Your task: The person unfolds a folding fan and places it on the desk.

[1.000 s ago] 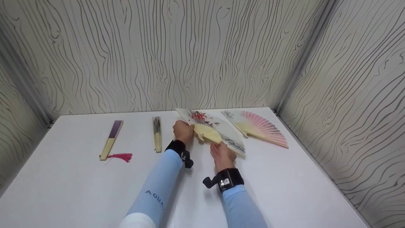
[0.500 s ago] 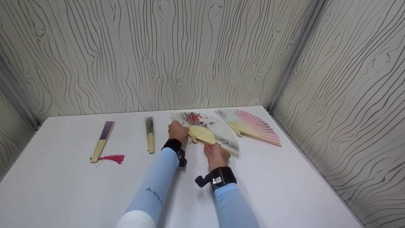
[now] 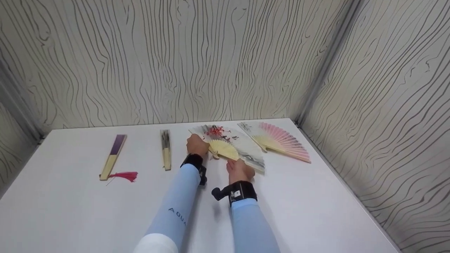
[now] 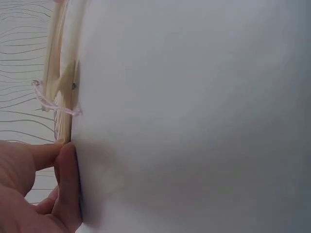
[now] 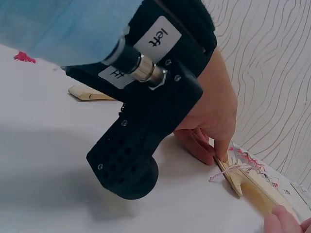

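A white fan with red blossoms [image 3: 242, 142] lies spread on the table, its pale ribs [image 4: 67, 92] and pink cord [image 4: 48, 104] seen from the left wrist. The left hand [image 3: 197, 144] pinches its left outer rib between thumb and fingers; in the left wrist view that hand [image 4: 43, 184] grips the rib's edge beside the cord. Along the fan's lower right edge, the right hand [image 3: 240, 170] holds the other outer rib. Only the fingertips [image 5: 284, 221] of the right hand show in the right wrist view, at the fan's edge.
A pink spread fan [image 3: 284, 142] lies to the right, close beside the white one. Left of the hands are a folded grey-patterned fan [image 3: 166, 150] and a folded purple fan [image 3: 114, 156] with a red tassel [image 3: 126, 175]. Patterned walls [image 3: 158, 63] stand behind and beside the table.
The whole head view has shifted, moving the scene left. Both hands keep hold of the white fan, which now lies lower against the table. The right wrist has swung slightly left.
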